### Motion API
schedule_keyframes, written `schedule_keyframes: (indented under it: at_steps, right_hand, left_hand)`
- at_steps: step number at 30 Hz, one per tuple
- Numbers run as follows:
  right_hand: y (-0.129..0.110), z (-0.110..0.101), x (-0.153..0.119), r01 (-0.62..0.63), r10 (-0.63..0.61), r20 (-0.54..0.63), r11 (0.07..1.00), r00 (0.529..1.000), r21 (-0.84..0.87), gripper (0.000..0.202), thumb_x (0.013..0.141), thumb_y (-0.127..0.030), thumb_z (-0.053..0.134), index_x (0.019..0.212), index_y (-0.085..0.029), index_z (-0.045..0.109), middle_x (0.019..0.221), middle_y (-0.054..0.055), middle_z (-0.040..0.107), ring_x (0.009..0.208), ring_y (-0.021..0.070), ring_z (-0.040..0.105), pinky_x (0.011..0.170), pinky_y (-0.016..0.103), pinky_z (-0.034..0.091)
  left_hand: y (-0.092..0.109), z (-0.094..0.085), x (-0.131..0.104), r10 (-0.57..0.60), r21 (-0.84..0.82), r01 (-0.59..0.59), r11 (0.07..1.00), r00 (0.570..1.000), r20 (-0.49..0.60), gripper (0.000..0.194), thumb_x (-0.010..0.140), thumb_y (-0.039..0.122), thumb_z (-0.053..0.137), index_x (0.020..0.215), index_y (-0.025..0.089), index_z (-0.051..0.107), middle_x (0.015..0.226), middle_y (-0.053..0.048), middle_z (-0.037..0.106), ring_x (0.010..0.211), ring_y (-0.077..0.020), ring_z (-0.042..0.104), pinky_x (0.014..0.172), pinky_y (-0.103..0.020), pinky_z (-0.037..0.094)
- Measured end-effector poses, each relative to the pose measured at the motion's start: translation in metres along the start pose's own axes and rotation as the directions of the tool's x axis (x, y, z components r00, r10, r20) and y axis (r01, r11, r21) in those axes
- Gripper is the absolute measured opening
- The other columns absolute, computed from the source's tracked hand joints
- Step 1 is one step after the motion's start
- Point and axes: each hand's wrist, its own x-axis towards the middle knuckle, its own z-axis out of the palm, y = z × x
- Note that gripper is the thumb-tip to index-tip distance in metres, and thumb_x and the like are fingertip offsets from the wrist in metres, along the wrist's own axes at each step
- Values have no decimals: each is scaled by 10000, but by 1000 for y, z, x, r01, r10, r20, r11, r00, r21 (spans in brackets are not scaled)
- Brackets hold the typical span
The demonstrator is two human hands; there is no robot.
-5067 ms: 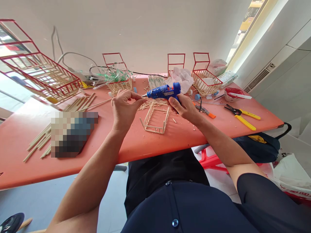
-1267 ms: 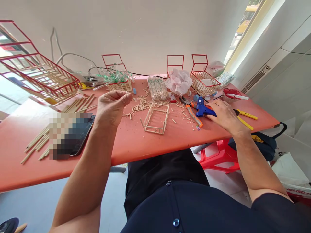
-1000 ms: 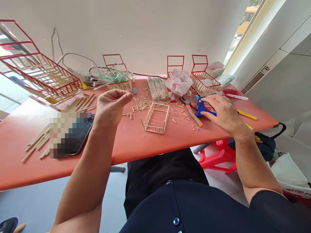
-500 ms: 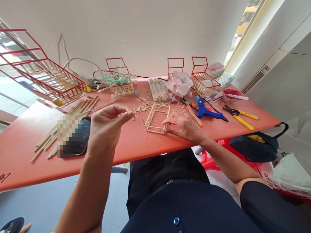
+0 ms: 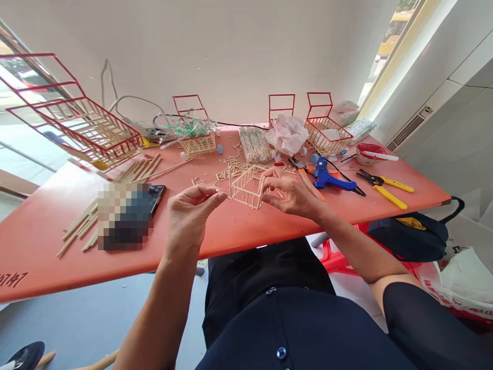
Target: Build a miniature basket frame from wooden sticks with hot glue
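1. In the head view, the person's left hand (image 5: 197, 205) pinches a small stick piece (image 5: 226, 195) between thumb and forefinger, its end close to the left side of the stick frame.
2. The right hand (image 5: 288, 192) grips the stick frame (image 5: 246, 190) by its right corner post, thumb and fingers closed on it. The frame is over the middle of the orange tabletop (image 5: 223, 239), between the two hands; whether its base touches the surface cannot be told.
3. Behind the frame lie scattered stick offcuts (image 5: 228, 173) and a clear-wrapped bundle (image 5: 254, 145), with crumpled white plastic (image 5: 287, 134) just right of the bundle.
4. To the right of the right hand are orange-handled pliers (image 5: 310, 185), a blue glue gun (image 5: 331, 178) and yellow-handled pliers (image 5: 389, 195), with a red bowl (image 5: 365, 158) farther back.
5. Left of the left hand, long sticks (image 5: 80, 226) lie near a dark, partly blurred phone (image 5: 156, 198).
6. A large red-rimmed basket (image 5: 120, 147) stands at the far left; smaller red-handled baskets (image 5: 198, 144) line the wall side.
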Motion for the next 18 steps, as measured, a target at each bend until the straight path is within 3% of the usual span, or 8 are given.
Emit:
schedule_keyframes:
  at_steps: [5,9,18]
  right_hand:
    - [-1,-7,9,-20,27,-53,991,998,130,221,1033,-375,692,887,-215,655,1037,58,633,976,196,606,879,346,501]
    - [3,-7,10,-17,33,-96,988,995,156,241,1045,-409,669,903,-216,642,1049,67,654,1040,221,614,983,401,470]
    - [2,-4,9,-3,19,-109,990,994,141,169,1029,-335,670,912,-214,649,991,60,720,1018,226,619,997,404,465]
  left_hand:
    - [10,15,7,2,26,-2,1000,1000,-16,260,554,298,959,706,199,774,713,2,717,702,-127,633,695,-255,524]
    - [13,27,12,4,105,-3,994,1000,-13,252,552,352,926,678,198,771,689,-7,716,675,-139,636,668,-272,513]
    - [8,28,11,83,297,-96,950,995,56,210,651,392,894,694,208,802,625,10,672,596,-108,518,580,-262,396]
